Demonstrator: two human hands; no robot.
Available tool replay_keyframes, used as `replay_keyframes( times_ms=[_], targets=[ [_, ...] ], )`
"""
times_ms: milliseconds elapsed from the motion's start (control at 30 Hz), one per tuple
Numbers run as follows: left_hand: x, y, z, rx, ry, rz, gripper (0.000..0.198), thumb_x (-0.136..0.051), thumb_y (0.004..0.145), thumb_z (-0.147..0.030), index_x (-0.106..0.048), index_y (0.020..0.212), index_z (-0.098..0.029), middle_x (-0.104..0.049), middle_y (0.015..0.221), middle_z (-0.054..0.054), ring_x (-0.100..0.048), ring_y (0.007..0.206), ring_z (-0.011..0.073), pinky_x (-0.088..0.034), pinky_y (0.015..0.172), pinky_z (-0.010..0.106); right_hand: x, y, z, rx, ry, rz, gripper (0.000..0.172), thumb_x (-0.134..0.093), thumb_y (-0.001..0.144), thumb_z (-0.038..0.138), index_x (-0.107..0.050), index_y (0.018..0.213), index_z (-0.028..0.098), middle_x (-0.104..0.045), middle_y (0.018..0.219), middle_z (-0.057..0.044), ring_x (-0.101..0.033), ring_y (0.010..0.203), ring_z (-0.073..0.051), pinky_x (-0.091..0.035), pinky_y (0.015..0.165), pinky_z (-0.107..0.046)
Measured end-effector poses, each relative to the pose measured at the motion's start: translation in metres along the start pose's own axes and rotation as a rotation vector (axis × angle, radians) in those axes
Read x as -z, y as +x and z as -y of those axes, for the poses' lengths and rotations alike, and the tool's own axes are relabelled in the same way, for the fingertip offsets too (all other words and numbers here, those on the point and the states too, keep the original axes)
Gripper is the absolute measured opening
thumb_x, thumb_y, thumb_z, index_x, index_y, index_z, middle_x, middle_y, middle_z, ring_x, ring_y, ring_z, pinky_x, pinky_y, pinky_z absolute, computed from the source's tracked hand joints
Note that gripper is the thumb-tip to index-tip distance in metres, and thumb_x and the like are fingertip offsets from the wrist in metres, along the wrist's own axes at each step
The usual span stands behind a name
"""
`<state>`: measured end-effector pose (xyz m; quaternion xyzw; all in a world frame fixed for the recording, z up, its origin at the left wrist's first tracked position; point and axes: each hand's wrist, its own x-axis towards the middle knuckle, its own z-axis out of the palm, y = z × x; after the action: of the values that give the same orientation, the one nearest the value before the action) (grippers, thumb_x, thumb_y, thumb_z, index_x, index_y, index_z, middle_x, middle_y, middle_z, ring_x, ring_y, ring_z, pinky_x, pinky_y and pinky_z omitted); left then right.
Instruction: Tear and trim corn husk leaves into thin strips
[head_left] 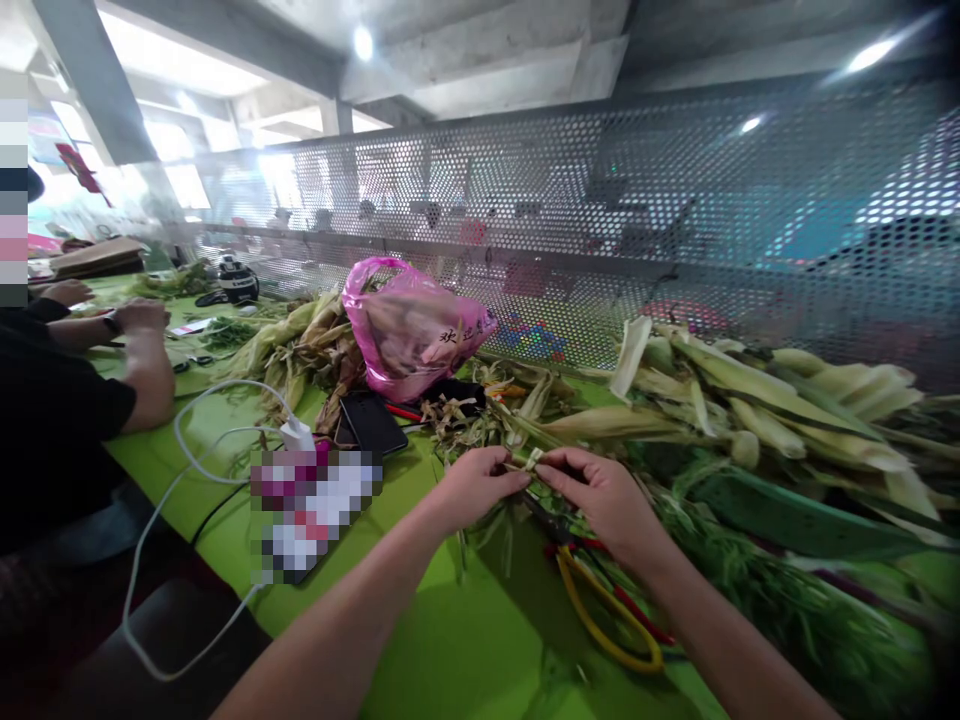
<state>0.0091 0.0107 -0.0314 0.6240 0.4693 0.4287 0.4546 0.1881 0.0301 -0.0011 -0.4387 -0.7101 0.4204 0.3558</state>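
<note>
"Where have we got to with the small pale strip [533, 459]?"

"We have it between our left hand [476, 487] and our right hand [604, 490], just above the green table [435, 655]. It looks bent or looped over itself at the middle, so we would call it partly shaped."

"How are we holding it?"

"Narrowly, at the fingertips. Our left thumb and fingers pinch one side, and our right thumb and forefinger pinch the other, with the loop showing in the gap."

"Can we call it finished?"

"We can't tell. The loop is too small for us to see whether it is tied or only folded, and neither hand has let go, so we judge this piece as in progress. We see no finished piece set down near our hands."

"What around us is unworked?"

"The big corn husks [757, 390] to our right lie loose in a heap, and more dry leaves [300, 335] are piled beside the pink bag [420, 335]."

"And the cutting tool?"

"The yellow handle [574, 592] lies on the table under our right forearm. Neither hand grips it; both are taken up with the strip."
</note>
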Motion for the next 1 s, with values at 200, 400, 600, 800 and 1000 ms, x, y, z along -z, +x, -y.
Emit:
replay_keyframes(
  times_ms=[200, 400, 600, 800, 1000],
  targets=[
    [-0.002, -0.003, -0.009, -0.007, -0.178, 0.002, 0.025, -0.062, 0.078, -0.037, -0.060, 0.085, -0.013, -0.058, 0.075, -0.001, -0.049, 0.069, 0.0100, -0.038, 0.066, 0.021, 0.006, 0.001, 0.000, -0.060, 0.046, -0.017, 0.040, -0.063, 0.075, 0.054, -0.068, 0.087, 0.016, -0.054, 0.062, 0.001, -0.042, 0.053, -0.012, -0.035, 0.051, -0.025],
    [-0.005, -0.002, -0.010, -0.012, -0.252, -0.011, 0.029, -0.067, 0.075, -0.040, -0.061, 0.086, -0.013, -0.059, 0.077, 0.000, -0.050, 0.070, 0.0101, -0.038, 0.067, 0.022, 0.002, 0.000, 0.001, -0.015, -0.041, -0.063, 0.036, -0.066, 0.071, 0.053, -0.063, 0.081, 0.018, -0.060, 0.068, 0.000, -0.046, 0.055, -0.013, -0.037, 0.051, -0.025],
    [-0.010, -0.002, -0.013, 0.050, -0.439, -0.080, 0.038, -0.076, 0.063, -0.044, -0.059, 0.077, -0.013, -0.056, 0.068, -0.002, -0.049, 0.065, 0.0087, -0.038, 0.065, 0.022, -0.002, -0.002, 0.003, -0.026, 0.016, -0.076, 0.029, -0.063, 0.075, 0.047, -0.059, 0.077, 0.019, -0.053, 0.057, 0.004, -0.047, 0.049, -0.012, -0.036, 0.050, -0.024],
    [-0.011, -0.008, -0.018, 0.148, -0.600, -0.054, 0.040, -0.078, 0.062, -0.044, -0.058, 0.078, -0.013, -0.060, 0.071, -0.001, -0.054, 0.064, 0.0096, -0.042, 0.067, 0.024, -0.003, -0.002, 0.008, -0.076, 0.191, -0.068, 0.030, -0.067, 0.071, 0.047, -0.057, 0.072, 0.018, -0.052, 0.054, 0.004, -0.044, 0.047, -0.010, -0.036, 0.048, -0.024],
    [-0.007, -0.006, -0.018, 0.100, -0.600, -0.057, 0.043, -0.079, 0.063, -0.041, -0.059, 0.090, -0.015, -0.061, 0.076, -0.001, -0.057, 0.070, 0.0097, -0.043, 0.071, 0.023, 0.002, 0.001, 0.002, -0.056, 0.195, -0.119, 0.036, -0.070, 0.071, 0.048, -0.064, 0.088, 0.017, -0.060, 0.069, 0.000, -0.048, 0.051, -0.011, -0.041, 0.051, -0.025]
  ],
)
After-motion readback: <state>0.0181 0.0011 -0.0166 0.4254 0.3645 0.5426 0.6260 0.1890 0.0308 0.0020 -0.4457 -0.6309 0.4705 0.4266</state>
